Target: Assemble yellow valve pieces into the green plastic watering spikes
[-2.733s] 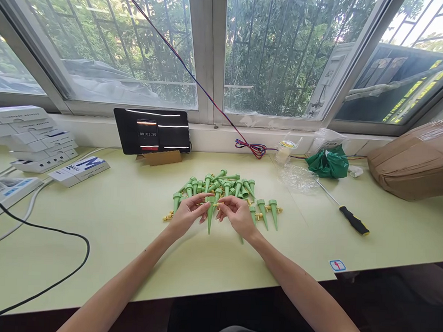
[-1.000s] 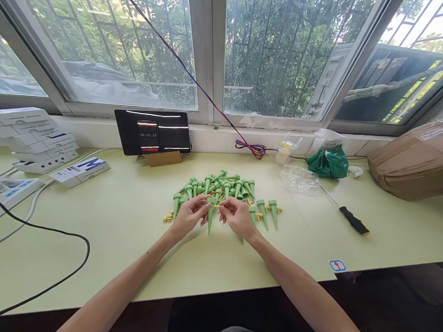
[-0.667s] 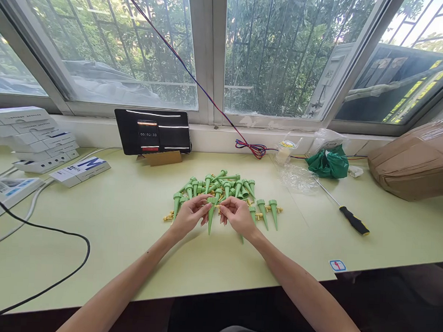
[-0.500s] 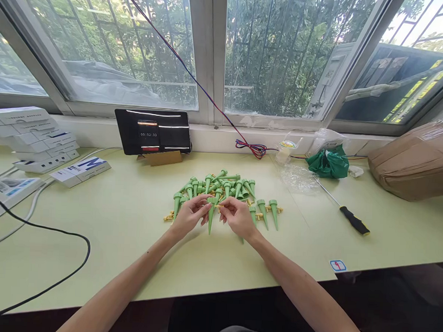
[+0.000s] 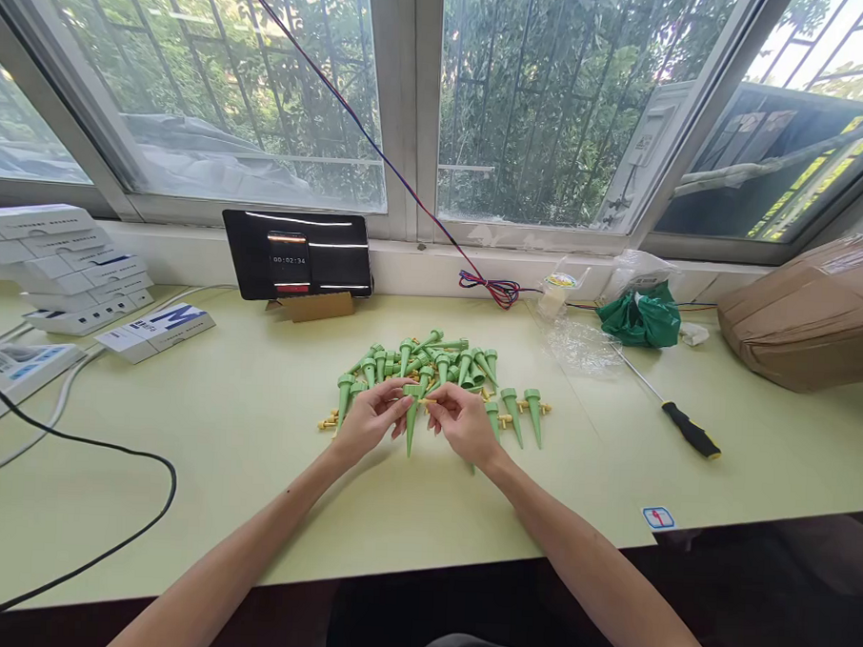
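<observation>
Between the fingers of my left hand (image 5: pixel 370 414) is a green plant watering spike (image 5: pixel 411 423), its capped end up and its point down. My right hand (image 5: pixel 464 424) pinches a small yellow valve piece (image 5: pixel 426 401) at the spike's right side; fingertips partly hide it, and I cannot tell how far it sits in the spike. Just beyond both hands lies a heap of similar green spikes (image 5: pixel 442 364) mixed with yellow pieces. Right of my right hand, separate spikes (image 5: pixel 532 416) with yellow valves lie on the table.
A screwdriver (image 5: pixel 690 430) lies on the right of the table (image 5: pixel 581 492), near a green bag (image 5: pixel 639 318) and a brown wrapped parcel (image 5: pixel 807 316). A tablet (image 5: pixel 298 259) showing a timer leans at the back. White boxes (image 5: pixel 54 269) and a black cable (image 5: pixel 132 455) occupy the left.
Both hands stay nearly in place. The held spike has turned and shifted slightly right since the earliest frame, with the yellow piece still at its side. The timer has advanced.
</observation>
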The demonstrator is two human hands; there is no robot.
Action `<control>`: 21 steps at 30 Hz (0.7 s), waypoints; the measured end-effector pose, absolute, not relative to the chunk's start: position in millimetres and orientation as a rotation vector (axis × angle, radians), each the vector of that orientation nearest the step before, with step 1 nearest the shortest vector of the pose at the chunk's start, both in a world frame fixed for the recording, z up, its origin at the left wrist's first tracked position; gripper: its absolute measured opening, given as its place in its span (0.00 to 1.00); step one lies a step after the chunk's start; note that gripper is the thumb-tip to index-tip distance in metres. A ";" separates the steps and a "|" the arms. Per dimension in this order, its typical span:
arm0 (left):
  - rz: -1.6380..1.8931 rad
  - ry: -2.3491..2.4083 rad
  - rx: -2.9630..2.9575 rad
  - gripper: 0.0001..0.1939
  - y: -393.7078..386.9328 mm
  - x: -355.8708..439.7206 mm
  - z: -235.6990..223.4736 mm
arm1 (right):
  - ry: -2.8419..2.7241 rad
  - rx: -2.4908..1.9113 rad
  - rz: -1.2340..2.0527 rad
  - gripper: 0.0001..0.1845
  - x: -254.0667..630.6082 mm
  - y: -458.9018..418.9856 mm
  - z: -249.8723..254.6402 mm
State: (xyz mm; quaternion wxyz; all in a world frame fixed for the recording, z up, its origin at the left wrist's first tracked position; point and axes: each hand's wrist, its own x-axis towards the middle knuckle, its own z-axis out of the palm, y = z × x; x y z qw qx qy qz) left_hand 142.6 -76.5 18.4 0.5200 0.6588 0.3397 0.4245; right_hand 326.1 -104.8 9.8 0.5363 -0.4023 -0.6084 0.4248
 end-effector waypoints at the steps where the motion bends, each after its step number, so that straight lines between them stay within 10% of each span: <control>1: 1.017 0.815 1.578 0.18 -76.4 142.5 18.3 | -1.458 -0.962 0.993 0.11 325.7 -105.3 10.0; 21: 1.026 0.825 1.596 0.17 -75.3 142.8 16.6 | -1.487 -0.975 0.922 0.10 322.9 -107.7 12.0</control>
